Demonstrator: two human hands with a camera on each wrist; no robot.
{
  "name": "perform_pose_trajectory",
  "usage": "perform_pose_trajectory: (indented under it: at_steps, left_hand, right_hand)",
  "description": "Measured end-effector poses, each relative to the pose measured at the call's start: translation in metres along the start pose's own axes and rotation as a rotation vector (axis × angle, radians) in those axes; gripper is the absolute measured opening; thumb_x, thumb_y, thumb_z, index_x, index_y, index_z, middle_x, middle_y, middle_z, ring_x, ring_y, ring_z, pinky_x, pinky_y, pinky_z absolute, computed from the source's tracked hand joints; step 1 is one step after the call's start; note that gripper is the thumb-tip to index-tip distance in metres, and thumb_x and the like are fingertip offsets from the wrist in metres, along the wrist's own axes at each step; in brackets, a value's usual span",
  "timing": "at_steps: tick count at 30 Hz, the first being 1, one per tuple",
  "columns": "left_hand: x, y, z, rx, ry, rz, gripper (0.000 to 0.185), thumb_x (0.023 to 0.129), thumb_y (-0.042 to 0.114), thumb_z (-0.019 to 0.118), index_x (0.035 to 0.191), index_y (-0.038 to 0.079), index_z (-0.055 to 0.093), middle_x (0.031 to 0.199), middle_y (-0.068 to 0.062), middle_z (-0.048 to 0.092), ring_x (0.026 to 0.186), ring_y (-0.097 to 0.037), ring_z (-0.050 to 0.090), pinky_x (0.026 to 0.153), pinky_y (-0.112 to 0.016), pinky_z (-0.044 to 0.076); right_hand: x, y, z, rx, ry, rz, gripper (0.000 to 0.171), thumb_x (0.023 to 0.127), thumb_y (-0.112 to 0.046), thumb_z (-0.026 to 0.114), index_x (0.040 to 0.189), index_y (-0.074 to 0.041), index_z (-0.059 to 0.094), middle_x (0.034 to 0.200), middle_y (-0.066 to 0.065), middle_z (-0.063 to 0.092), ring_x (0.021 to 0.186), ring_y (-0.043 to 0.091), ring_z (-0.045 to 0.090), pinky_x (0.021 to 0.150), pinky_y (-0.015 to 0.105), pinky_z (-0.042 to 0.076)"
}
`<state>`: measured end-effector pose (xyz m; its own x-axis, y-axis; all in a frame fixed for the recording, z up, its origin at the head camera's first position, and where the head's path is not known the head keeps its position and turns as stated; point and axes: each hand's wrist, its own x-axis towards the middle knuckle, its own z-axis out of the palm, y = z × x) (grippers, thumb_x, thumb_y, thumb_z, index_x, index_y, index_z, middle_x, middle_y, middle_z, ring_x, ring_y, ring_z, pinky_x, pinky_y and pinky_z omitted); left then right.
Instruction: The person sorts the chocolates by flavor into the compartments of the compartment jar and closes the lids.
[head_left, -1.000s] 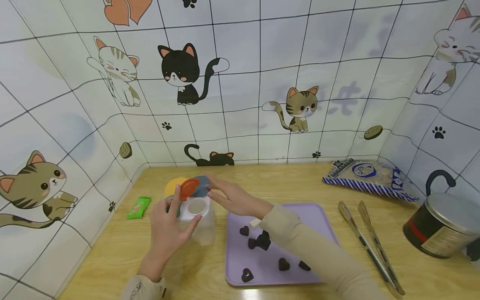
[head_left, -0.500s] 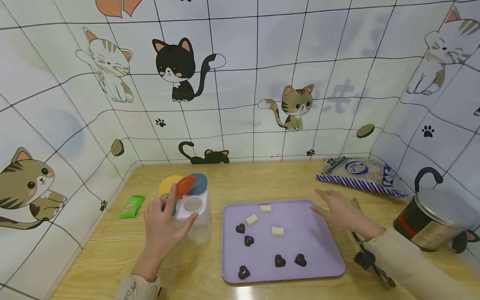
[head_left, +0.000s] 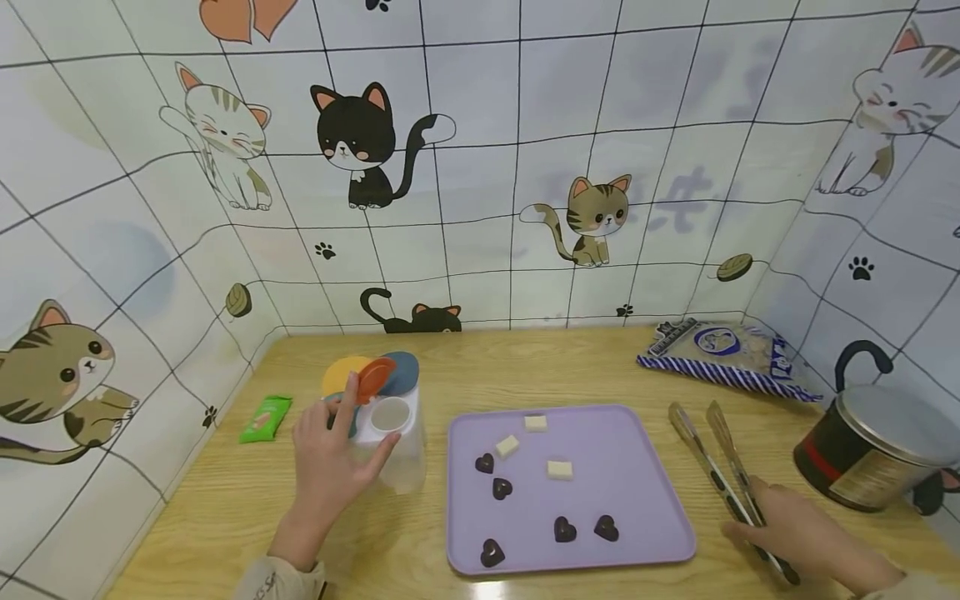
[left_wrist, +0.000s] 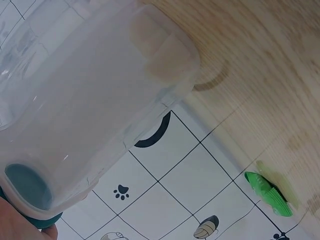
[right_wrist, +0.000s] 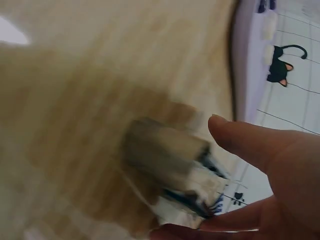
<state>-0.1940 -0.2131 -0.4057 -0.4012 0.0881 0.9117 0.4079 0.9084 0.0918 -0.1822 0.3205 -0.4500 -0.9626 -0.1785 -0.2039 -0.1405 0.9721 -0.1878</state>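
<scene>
My left hand grips a translucent storage container, its thumb along the front and its index finger against the raised orange lid. Beside that lid the round mouth is uncovered; yellow, blue and teal lids cover the others. Pale contents show through the wall in the left wrist view. At the right, my right hand reaches around the handle end of metal tongs lying on the table. In the right wrist view its thumb and fingers are spread on either side of the blurred tongs, thumb apart from them.
A purple tray between the hands bears several dark heart-shaped pieces and three pale rectangular pieces. A green packet lies left, a blue-striped bag at back right. A dark can stands beyond the tongs.
My right hand has left the container's lids, crossed over the tray to the right and come down at the tongs. The left hand has stayed at the container, the orange lid still raised.
</scene>
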Motion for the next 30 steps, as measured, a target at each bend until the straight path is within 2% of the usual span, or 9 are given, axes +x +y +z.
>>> perform_pose_trajectory:
  at_steps: [5,8,11,15,17,21,23,28,30]
  left_hand:
    - [0.000,0.000,0.000,0.002,0.004,-0.004,0.080,0.077,0.066,0.046,0.134,0.010,0.042,0.078,-0.014,0.044,0.068,-0.027,0.040,0.065,-0.040,0.030]
    - [0.001,0.000,0.000,-0.003,0.003,-0.004,0.080,0.077,0.066,0.047,0.134,0.010,0.042,0.078,-0.013,0.044,0.069,-0.027,0.040,0.066,-0.040,0.029]
    - [0.001,0.000,0.000,-0.006,0.001,-0.005,0.080,0.077,0.066,0.047,0.134,0.010,0.042,0.077,-0.013,0.044,0.069,-0.026,0.039,0.066,-0.040,0.029]
    - [0.000,0.000,0.001,-0.004,0.002,-0.005,0.080,0.077,0.066,0.046,0.134,0.010,0.042,0.077,-0.013,0.043,0.068,-0.027,0.039,0.066,-0.040,0.029]
    - [-0.001,0.000,0.001,0.000,0.007,-0.004,0.080,0.077,0.066,0.046,0.134,0.010,0.042,0.077,-0.013,0.044,0.068,-0.027,0.039,0.066,-0.040,0.029]
    - [-0.002,0.000,0.002,0.001,0.015,-0.008,0.080,0.077,0.067,0.045,0.133,0.010,0.043,0.077,-0.013,0.045,0.069,-0.027,0.041,0.066,-0.040,0.029]
    - [-0.001,0.000,0.002,-0.001,0.015,-0.009,0.080,0.077,0.067,0.045,0.133,0.010,0.043,0.077,-0.013,0.045,0.069,-0.027,0.041,0.066,-0.040,0.029]
    - [-0.002,0.000,0.002,-0.009,0.011,-0.007,0.080,0.077,0.066,0.046,0.133,0.010,0.043,0.077,-0.013,0.045,0.069,-0.027,0.041,0.066,-0.040,0.029]
    - [-0.002,0.000,0.002,-0.010,0.012,-0.007,0.080,0.077,0.066,0.046,0.133,0.010,0.043,0.077,-0.014,0.045,0.069,-0.027,0.041,0.066,-0.040,0.029]
  right_hand:
    - [0.000,0.000,0.007,-0.001,0.067,0.010,0.099,0.071,-0.055,0.064,0.118,0.027,0.033,0.102,0.040,0.055,0.085,0.042,0.060,0.066,0.047,0.048]
    - [0.003,-0.001,0.007,0.036,0.108,0.008,0.098,0.075,-0.054,0.061,0.121,0.026,0.030,0.100,0.038,0.056,0.080,0.037,0.062,0.061,0.044,0.048]
    - [0.007,-0.003,0.008,0.075,0.143,0.006,0.091,0.078,-0.050,0.059,0.124,0.022,0.029,0.092,0.031,0.060,0.076,0.030,0.061,0.055,0.039,0.046]
    - [0.010,-0.005,0.010,0.071,0.206,-0.007,0.079,0.080,-0.038,0.063,0.123,0.020,0.032,0.085,0.026,0.060,0.071,0.027,0.060,0.051,0.036,0.044]
    - [0.010,-0.005,0.011,0.072,0.238,-0.006,0.070,0.079,-0.032,0.065,0.117,0.020,0.037,0.079,0.021,0.059,0.066,0.024,0.057,0.049,0.034,0.042]
    - [0.008,-0.004,0.013,0.119,0.246,0.022,0.045,0.079,-0.023,0.062,0.103,0.013,0.048,0.068,0.008,0.051,0.058,0.017,0.046,0.047,0.030,0.035]
    - [0.007,-0.003,0.013,0.140,0.273,0.027,0.040,0.079,-0.020,0.061,0.099,0.013,0.050,0.068,0.009,0.052,0.060,0.018,0.047,0.048,0.031,0.036]
    - [0.007,-0.002,0.014,0.169,0.390,-0.007,0.044,0.078,-0.014,0.059,0.102,0.021,0.048,0.080,0.021,0.057,0.069,0.024,0.052,0.055,0.038,0.042]
    - [0.007,-0.004,0.013,0.176,0.412,-0.026,0.043,0.078,-0.013,0.059,0.103,0.020,0.048,0.082,0.023,0.057,0.071,0.027,0.053,0.057,0.041,0.043]
